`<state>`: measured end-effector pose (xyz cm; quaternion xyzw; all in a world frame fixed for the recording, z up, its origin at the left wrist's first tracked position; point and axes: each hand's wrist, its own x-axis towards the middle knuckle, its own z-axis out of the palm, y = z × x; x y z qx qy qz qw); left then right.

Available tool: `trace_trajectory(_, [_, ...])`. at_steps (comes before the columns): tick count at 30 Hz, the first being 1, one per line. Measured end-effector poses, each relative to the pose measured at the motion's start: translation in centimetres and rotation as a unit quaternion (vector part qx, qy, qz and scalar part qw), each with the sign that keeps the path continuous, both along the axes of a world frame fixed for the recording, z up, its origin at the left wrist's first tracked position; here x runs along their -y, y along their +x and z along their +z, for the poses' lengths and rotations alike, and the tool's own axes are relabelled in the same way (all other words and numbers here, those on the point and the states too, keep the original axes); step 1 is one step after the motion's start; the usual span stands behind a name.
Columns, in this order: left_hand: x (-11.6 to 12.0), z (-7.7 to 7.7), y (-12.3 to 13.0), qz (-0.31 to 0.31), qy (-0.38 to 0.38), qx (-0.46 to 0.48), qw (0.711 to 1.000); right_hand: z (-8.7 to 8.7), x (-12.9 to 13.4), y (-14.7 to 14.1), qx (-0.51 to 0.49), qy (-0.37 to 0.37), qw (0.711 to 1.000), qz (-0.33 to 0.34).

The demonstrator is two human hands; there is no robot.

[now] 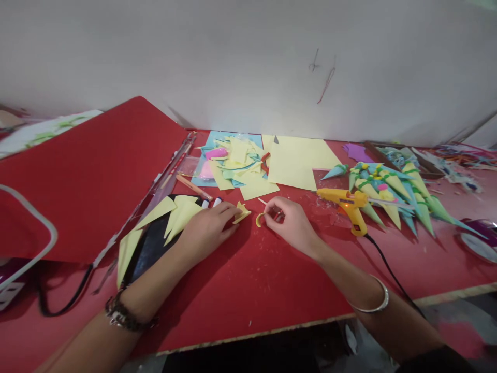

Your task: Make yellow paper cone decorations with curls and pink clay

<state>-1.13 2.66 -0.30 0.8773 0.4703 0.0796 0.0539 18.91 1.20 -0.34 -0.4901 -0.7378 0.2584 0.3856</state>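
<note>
My left hand is closed at the fingertips on a small folded yellow paper piece, just above the red tabletop. A short gap to the right, my right hand pinches a curled yellow paper strip, its curved end poking out toward the left. A thin pale stick also shows at the right fingers; whether they grip it I cannot tell. Beneath and beside my left forearm are pale yellow paper pieces on a black flat object.
A yellow glue gun with a lit orange light lies right of my right hand, its black cord trailing over the edge. Several paper cones lie behind it. Paper scraps and a yellow sheet lie near the wall.
</note>
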Motion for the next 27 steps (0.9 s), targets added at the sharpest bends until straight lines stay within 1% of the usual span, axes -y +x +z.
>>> trace_trajectory(2, [0.1,0.1,0.0,-0.006,-0.003,0.034,0.999,0.1,0.0,0.0,0.018,0.017,1.000,-0.014])
trace_trajectory(4, [0.1,0.2,-0.1,-0.019,0.015,0.063,0.998,0.1,0.1,0.1,0.021,0.022,0.999,-0.026])
trace_trajectory(7, [0.2,0.1,-0.3,-0.042,0.044,0.085,0.995,0.1,0.2,0.1,0.001,0.003,1.000,-0.029])
trace_trajectory(10, [0.4,0.2,-0.2,-0.065,0.046,0.096,0.992,0.0,0.2,0.0,-0.015,-0.021,0.999,-0.021])
trace_trajectory(13, [0.6,0.3,-0.1,-0.083,0.044,0.093,0.991,0.0,0.1,0.1,0.007,-0.027,0.999,-0.015])
trace_trajectory(16, [0.7,0.4,0.0,-0.073,0.049,0.081,0.993,0.1,0.1,0.2,0.054,-0.023,0.998,-0.028])
trace_trajectory(19, [0.8,0.5,0.0,-0.055,0.054,0.094,0.993,0.1,0.1,0.2,0.076,-0.020,0.996,-0.043])
trace_trajectory(21, [0.9,0.7,0.1,-0.045,0.068,0.118,0.990,0.1,0.2,0.1,0.062,0.000,0.997,-0.047])
trace_trajectory(23, [1.2,0.9,0.3,-0.040,0.088,0.147,0.984,0.2,0.5,0.0,0.044,0.044,0.997,-0.047])
trace_trajectory(25, [1.7,1.2,0.5,-0.046,0.097,0.179,0.978,0.2,0.8,-0.2,0.051,0.112,0.992,-0.031])
trace_trajectory(27, [2.2,1.3,0.7,-0.048,0.079,0.215,0.972,0.3,1.1,-0.3,0.091,0.191,0.977,-0.003])
